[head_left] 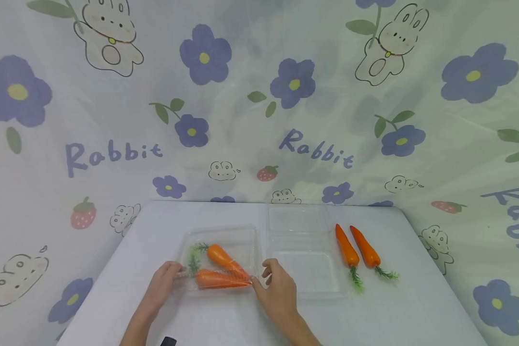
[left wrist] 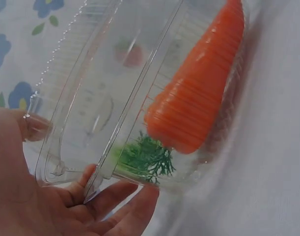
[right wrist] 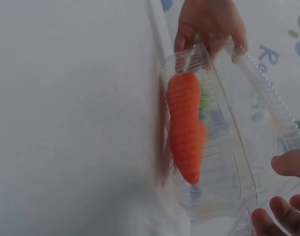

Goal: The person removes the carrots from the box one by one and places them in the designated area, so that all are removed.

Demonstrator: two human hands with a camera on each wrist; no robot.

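Observation:
A clear plastic clamshell box [head_left: 255, 250] on the table's left half holds two orange toy carrots [head_left: 219, 278] with green tops. Its lid [left wrist: 66, 98] stands partly folded over the base, with a gap between the rims in both wrist views. My left hand [head_left: 161, 284] grips the box's left end, thumb on the lid side and fingers at the base's rim. At the right front corner, my right hand [head_left: 280, 292] holds the plastic edge between its thumb and bent fingers. The box's back edge is hard to make out through the plastic.
A second clear clamshell box [head_left: 304, 271] lies unfolded right of the first. Two more toy carrots [head_left: 348, 247] lie farther right on the white table [head_left: 398, 307]. A patterned rabbit-and-flower cloth [head_left: 238, 115] hangs behind. A small dark object [head_left: 168, 341] shows at the bottom edge.

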